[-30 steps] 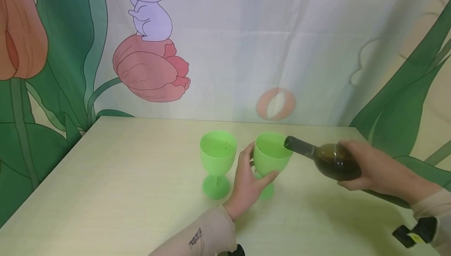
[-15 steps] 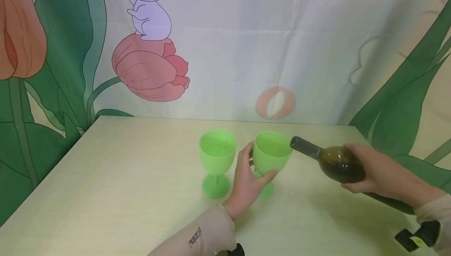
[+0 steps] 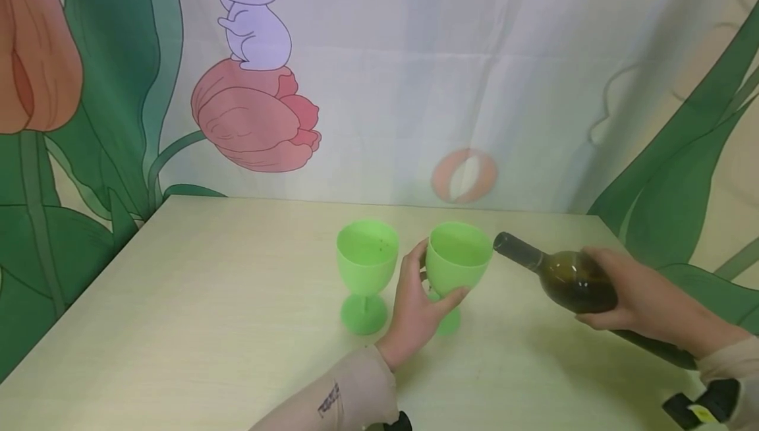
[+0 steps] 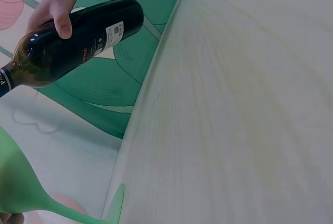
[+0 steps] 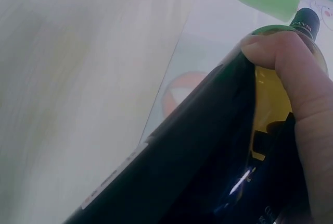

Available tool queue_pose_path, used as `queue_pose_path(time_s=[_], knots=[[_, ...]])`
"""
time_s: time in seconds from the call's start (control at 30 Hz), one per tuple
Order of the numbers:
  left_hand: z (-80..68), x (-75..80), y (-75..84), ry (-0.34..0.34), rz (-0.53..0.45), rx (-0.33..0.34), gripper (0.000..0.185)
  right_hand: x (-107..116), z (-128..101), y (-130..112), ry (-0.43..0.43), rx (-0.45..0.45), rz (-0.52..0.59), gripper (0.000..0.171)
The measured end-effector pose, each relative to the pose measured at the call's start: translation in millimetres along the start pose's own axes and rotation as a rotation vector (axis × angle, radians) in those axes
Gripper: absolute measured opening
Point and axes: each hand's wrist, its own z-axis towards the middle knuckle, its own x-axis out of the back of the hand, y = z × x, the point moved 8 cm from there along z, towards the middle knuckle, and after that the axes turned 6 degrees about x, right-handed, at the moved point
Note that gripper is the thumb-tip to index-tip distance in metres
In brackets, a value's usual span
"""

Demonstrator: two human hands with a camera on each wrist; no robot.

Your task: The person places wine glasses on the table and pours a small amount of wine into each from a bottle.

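My left hand [image 3: 418,309] holds the right-hand green goblet [image 3: 456,263] round its bowl, the thumb across the front; part of its stem is hidden behind that hand. My right hand [image 3: 640,302] grips a dark wine bottle [image 3: 572,279] near its shoulder. The bottle lies tilted, its mouth just right of the held goblet's rim. A second green goblet [image 3: 366,259] stands upright on the table, left of my left hand, with small dark specks inside. In the left wrist view the bottle [image 4: 83,41] shows a white label. In the right wrist view my right thumb [image 5: 296,73] presses along the bottle.
The pale wooden table [image 3: 207,312] reaches back to a printed curtain [image 3: 379,88] with tulips and a white cartoon animal. The table's back edge runs just behind the goblets. Black straps are on both wrists.
The bottle in my right hand has drawn back to the right and slightly down, its mouth leaving the held goblet's rim. My left hand and both goblets stay nearly in place.
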Motion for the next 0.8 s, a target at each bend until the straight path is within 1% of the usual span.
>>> queue_pose_path(time_s=[0.2, 0.3, 0.6, 0.7, 0.8], knots=[[-0.1, -0.3, -0.6, 0.001, 0.003, 0.005, 0.084, -1.6, -3.7, 5.8, 0.002, -0.041, 0.007, 0.080], [-0.1, -0.2, -0.2, 0.002, -0.001, 0.004, 0.085, -1.3, -3.7, 8.3, 0.026, -0.057, 0.014, 0.081], [-0.3, -0.2, 1.4, 0.003, -0.001, -0.002, 0.084, 3.6, 2.1, 14.9, 0.082, -0.131, 0.104, 0.082], [-0.2, -0.5, 2.0, 0.004, 0.001, -0.010, 0.083, 5.3, 3.4, 20.5, 0.083, -0.191, 0.123, 0.084], [0.0, -0.6, 1.6, 0.008, 0.004, -0.009, 0.083, 5.0, 2.9, 29.4, 0.065, -0.290, 0.166, 0.091]])
